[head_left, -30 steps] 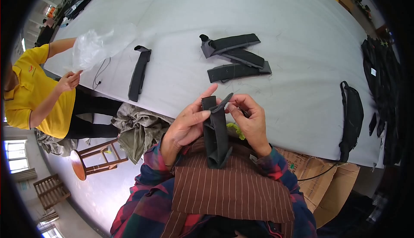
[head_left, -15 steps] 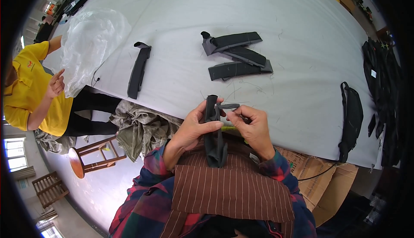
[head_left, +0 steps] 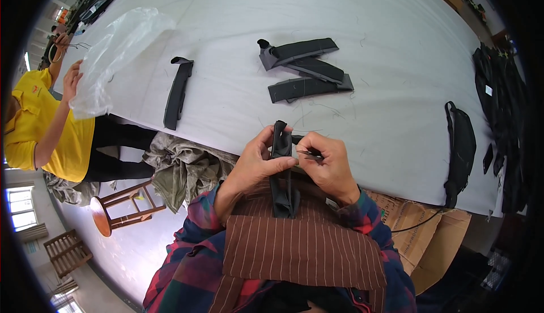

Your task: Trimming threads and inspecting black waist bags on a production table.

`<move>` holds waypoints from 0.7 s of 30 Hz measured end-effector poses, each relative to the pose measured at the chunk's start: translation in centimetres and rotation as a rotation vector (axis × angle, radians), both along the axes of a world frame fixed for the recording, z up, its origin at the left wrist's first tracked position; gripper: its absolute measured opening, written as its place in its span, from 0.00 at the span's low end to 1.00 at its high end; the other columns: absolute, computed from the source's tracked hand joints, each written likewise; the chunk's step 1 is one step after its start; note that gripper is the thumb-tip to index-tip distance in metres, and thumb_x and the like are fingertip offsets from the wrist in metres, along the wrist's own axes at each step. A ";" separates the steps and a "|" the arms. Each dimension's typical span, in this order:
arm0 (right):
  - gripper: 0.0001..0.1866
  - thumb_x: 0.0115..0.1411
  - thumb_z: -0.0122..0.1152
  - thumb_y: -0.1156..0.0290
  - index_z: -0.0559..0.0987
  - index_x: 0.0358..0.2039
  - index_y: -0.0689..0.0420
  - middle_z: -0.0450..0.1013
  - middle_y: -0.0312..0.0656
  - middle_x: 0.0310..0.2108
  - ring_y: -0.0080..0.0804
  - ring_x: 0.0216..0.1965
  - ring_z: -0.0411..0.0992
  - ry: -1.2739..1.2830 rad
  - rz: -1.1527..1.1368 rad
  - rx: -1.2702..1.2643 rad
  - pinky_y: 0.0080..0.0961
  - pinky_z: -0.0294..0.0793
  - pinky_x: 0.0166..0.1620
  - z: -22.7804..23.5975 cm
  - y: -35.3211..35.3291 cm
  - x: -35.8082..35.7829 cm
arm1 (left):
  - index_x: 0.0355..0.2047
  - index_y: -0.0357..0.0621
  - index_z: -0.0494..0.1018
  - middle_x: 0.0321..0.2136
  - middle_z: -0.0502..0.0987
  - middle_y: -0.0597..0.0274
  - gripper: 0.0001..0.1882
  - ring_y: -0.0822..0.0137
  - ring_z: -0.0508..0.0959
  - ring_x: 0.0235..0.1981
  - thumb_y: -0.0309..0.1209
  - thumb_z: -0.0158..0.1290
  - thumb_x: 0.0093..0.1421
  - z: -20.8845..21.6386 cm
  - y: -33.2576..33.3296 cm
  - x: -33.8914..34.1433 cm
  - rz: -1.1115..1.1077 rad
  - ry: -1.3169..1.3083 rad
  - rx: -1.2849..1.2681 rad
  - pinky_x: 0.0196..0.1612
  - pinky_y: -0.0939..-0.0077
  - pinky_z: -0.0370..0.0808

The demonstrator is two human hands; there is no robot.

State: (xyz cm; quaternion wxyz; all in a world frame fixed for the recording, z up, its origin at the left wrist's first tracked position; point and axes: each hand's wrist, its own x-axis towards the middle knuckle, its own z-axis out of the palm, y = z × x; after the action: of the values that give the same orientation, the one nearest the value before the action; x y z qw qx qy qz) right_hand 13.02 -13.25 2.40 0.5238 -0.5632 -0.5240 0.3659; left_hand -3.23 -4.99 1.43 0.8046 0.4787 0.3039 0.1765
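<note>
My left hand (head_left: 255,163) grips a black fabric strip (head_left: 281,197), its thumb pressed across the front and its fingers behind. The strip stands upright, its lower end hanging against my brown striped apron. Close on its right, my right hand (head_left: 326,163) is closed with fingertips at the strip's upper edge. A small slim dark tool (head_left: 311,155) sticks out of that hand toward the strip; its kind is not clear. Beyond my hands lie several similar black strips (head_left: 309,86) in an overlapping pile, and a single black strip (head_left: 179,95) lies to the left.
On the right of the white-covered table (head_left: 396,115) lie a black pouch with a strap (head_left: 462,148) and a heap of black pieces (head_left: 498,126). At left, a person in yellow (head_left: 51,126) handles a clear plastic bag (head_left: 122,52). A cardboard box (head_left: 422,233) stands at lower right, a wooden stool (head_left: 122,208) at lower left.
My right hand has turned and moved closer to the strip; the small loop at its fingertips no longer sticks out. The person in yellow has raised an arm, and the plastic bag has shifted.
</note>
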 end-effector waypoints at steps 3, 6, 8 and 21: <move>0.04 0.50 0.58 0.80 0.71 0.23 0.61 0.68 0.36 0.19 0.19 0.22 0.65 0.113 -0.026 -0.055 0.21 0.66 0.27 -0.3 -0.8 0.3 | 0.56 0.38 0.61 0.37 0.71 0.65 0.34 0.75 0.75 0.36 0.25 0.63 0.49 -0.4 0.1 0.0 0.004 0.030 0.018 0.40 0.82 0.73; 0.04 0.52 0.59 0.78 0.73 0.24 0.62 0.69 0.35 0.19 0.18 0.24 0.66 0.206 -0.088 -0.119 0.20 0.67 0.28 -0.1 -0.5 0.3 | 0.55 0.37 0.61 0.41 0.69 0.64 0.33 0.76 0.69 0.42 0.28 0.64 0.50 0.1 0.0 0.2 -0.011 0.028 -0.006 0.43 0.83 0.68; 0.04 0.53 0.60 0.77 0.74 0.24 0.62 0.70 0.36 0.19 0.18 0.23 0.67 0.242 -0.113 -0.121 0.19 0.67 0.29 0.1 -0.2 0.2 | 0.55 0.37 0.61 0.42 0.69 0.63 0.34 0.76 0.69 0.43 0.28 0.64 0.50 0.5 0.0 0.4 -0.009 0.028 0.032 0.44 0.82 0.69; 0.04 0.55 0.55 0.78 0.71 0.24 0.61 0.66 0.32 0.19 0.14 0.22 0.62 0.197 0.030 -0.087 0.16 0.61 0.25 -0.2 0.0 0.8 | 0.55 0.38 0.60 0.41 0.69 0.63 0.28 0.78 0.72 0.33 0.26 0.56 0.55 0.8 -0.6 1.3 0.023 -0.007 0.033 0.31 0.83 0.71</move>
State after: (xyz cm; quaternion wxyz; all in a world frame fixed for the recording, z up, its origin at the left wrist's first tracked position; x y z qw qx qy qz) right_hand 13.80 -13.29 2.20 0.5421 -0.5391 -0.4618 0.4497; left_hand -1.91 -5.60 2.25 0.7954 0.4880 0.3037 0.1921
